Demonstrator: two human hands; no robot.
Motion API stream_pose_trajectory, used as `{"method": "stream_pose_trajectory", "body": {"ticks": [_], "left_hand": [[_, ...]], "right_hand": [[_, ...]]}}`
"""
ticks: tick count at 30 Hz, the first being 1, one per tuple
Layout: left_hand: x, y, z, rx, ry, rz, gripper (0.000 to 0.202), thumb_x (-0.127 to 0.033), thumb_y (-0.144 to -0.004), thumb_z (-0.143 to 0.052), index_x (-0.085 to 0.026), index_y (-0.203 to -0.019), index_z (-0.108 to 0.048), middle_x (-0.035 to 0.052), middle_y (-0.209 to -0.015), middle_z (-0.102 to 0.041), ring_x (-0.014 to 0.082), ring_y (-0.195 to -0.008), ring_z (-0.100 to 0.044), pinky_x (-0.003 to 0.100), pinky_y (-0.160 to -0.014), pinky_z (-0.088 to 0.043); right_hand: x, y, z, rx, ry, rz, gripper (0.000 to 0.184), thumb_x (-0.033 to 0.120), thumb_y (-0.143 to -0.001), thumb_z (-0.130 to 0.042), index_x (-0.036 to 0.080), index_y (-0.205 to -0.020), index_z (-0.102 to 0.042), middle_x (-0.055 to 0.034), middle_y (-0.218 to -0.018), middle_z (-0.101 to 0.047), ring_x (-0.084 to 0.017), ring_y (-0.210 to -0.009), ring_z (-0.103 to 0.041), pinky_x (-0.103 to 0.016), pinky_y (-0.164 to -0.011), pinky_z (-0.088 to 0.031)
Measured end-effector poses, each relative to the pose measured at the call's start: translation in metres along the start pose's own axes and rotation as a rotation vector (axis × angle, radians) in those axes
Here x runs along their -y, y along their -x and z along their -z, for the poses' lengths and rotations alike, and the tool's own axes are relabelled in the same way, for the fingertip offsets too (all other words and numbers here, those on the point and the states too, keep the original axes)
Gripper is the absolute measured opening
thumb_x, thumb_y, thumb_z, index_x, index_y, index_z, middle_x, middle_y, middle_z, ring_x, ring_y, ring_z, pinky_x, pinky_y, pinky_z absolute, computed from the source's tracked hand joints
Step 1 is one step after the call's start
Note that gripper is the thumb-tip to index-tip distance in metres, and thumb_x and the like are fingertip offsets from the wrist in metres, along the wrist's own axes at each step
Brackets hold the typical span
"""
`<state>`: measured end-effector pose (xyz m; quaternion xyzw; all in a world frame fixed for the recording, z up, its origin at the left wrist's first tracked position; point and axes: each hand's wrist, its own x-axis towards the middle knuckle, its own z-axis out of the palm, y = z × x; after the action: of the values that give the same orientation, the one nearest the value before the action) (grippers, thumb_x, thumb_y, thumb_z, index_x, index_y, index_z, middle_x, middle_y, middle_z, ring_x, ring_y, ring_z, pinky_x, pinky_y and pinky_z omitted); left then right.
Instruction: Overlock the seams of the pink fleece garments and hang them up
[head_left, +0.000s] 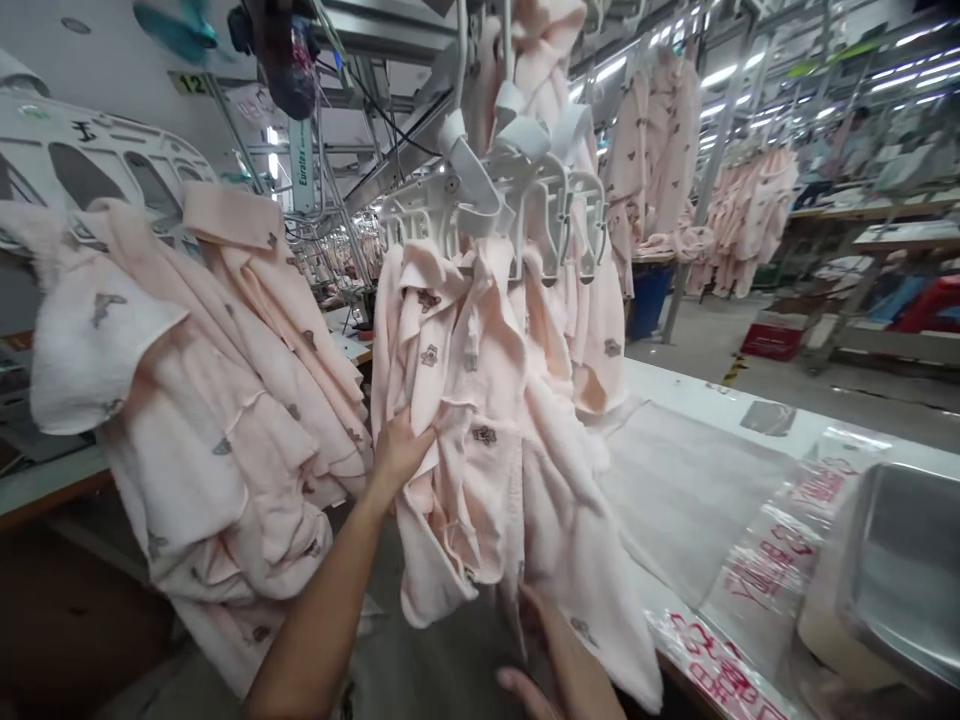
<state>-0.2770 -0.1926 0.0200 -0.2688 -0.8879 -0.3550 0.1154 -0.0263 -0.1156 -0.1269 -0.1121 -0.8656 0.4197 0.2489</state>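
A pale pink fleece garment (480, 400) with small grey prints hangs from a white plastic clip hanger (517, 200) on an overhead rail. My left hand (401, 450) is closed on a fold of this garment near its left front edge. My right hand (559, 655) reaches up from below, fingers partly spread, touching the garment's lower hem. Whether it grips the cloth is hard to tell.
More pink garments (217, 400) hang at the left. A white worktable (690, 470) stands to the right with clear plastic bags (757, 570) bearing red print and a metal tray (900, 570). Further racks of pink garments (742, 210) fill the background.
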Motion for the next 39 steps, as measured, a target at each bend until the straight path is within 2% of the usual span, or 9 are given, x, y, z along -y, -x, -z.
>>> {"method": "stream_pose_trajectory", "body": {"ticks": [6,10,14,17,20,24,29,34,39], "left_hand": [[0.021,0.047,0.015,0.064,0.095,0.046,0.045,-0.032,-0.072,-0.061,-0.018,-0.114,-0.057,0.0084,-0.109,-0.067,0.0241,-0.099,-0.062,0.030,-0.082,-0.047],[0.037,0.096,0.011,0.226,0.147,0.186,0.022,-0.032,-0.075,-0.055,-0.015,-0.085,-0.062,0.0064,-0.069,-0.068,0.0228,-0.058,-0.066,0.030,-0.052,-0.050],[0.020,0.118,0.008,0.414,0.254,0.211,0.027,-0.041,-0.081,-0.050,-0.016,-0.078,-0.057,0.0028,-0.061,-0.063,0.0184,-0.042,-0.059,0.026,-0.039,-0.045],[-0.004,0.115,0.018,0.568,0.317,0.175,0.030,-0.045,-0.079,-0.054,-0.016,-0.078,-0.056,0.0005,-0.057,-0.061,0.0169,-0.041,-0.057,0.025,-0.039,-0.045],[-0.028,0.109,0.042,0.547,0.289,0.041,0.030,-0.046,-0.080,-0.055,-0.017,-0.079,-0.056,0.0001,-0.061,-0.060,0.0153,-0.048,-0.057,0.024,-0.044,-0.045],[-0.090,0.100,0.068,0.034,0.245,-0.459,0.043,-0.045,-0.068,-0.070,-0.020,-0.099,-0.055,0.0025,-0.083,-0.062,0.0189,-0.077,-0.060,0.029,-0.070,-0.050],[-0.214,0.082,0.048,0.700,0.300,-1.130,0.036,-0.033,-0.070,-0.069,-0.022,-0.103,-0.061,0.0008,-0.093,-0.064,0.0200,-0.086,-0.061,0.029,-0.075,-0.050],[-0.258,0.059,0.013,0.559,0.635,-1.002,0.028,-0.032,-0.080,-0.060,-0.013,-0.101,-0.061,0.0000,-0.087,-0.064,0.0133,-0.075,-0.059,0.021,-0.066,-0.048],[-0.238,0.039,-0.037,0.678,0.570,-0.867,0.025,-0.036,-0.078,-0.062,-0.016,-0.094,-0.062,-0.0002,-0.086,-0.064,0.0156,-0.077,-0.060,0.021,-0.068,-0.048]], "right_hand": [[-0.001,-0.030,-0.059,0.136,-0.316,-0.288,0.041,0.031,-0.076,-0.061,0.023,-0.116,-0.053,-0.0087,-0.113,-0.064,-0.031,-0.103,-0.061,-0.040,-0.085,-0.047],[-0.019,-0.004,-0.081,0.172,-0.336,-0.409,0.054,0.033,-0.072,-0.065,0.021,-0.122,-0.049,-0.0128,-0.124,-0.057,-0.032,-0.113,-0.055,-0.041,-0.093,-0.044],[-0.006,0.002,-0.103,0.243,-0.476,-0.278,0.083,0.030,-0.058,-0.077,0.019,-0.132,-0.042,-0.0139,-0.137,-0.046,-0.032,-0.126,-0.043,-0.042,-0.101,-0.037],[0.014,-0.008,-0.105,0.084,-0.530,-0.167,0.048,0.028,-0.073,-0.065,0.018,-0.118,-0.053,-0.0101,-0.118,-0.060,-0.026,-0.109,-0.056,-0.038,-0.092,-0.044],[0.026,-0.007,-0.067,-0.007,-0.507,-0.109,0.016,0.029,-0.085,-0.050,0.019,-0.090,-0.062,-0.0041,-0.086,-0.066,-0.020,-0.082,-0.062,-0.029,-0.074,-0.048],[0.053,0.012,0.058,-0.326,-0.385,-0.001,0.014,0.030,-0.086,-0.053,0.022,-0.093,-0.063,-0.0026,-0.085,-0.066,-0.019,-0.077,-0.061,-0.025,-0.067,-0.048],[0.091,0.019,0.198,-0.730,-0.424,0.229,0.026,0.041,-0.086,-0.057,0.032,-0.110,-0.058,-0.0005,-0.099,-0.064,-0.017,-0.084,-0.060,-0.026,-0.074,-0.047],[0.047,0.058,0.206,-0.065,-0.247,-0.207,0.045,0.049,-0.076,-0.064,0.025,-0.114,-0.063,-0.0045,-0.104,-0.065,-0.023,-0.091,-0.059,-0.031,-0.079,-0.047],[0.004,0.105,0.171,-0.003,-0.462,-0.425,0.053,0.064,-0.068,-0.063,0.020,-0.099,-0.067,-0.0032,-0.091,-0.064,-0.021,-0.086,-0.057,-0.027,-0.075,-0.045]]}}
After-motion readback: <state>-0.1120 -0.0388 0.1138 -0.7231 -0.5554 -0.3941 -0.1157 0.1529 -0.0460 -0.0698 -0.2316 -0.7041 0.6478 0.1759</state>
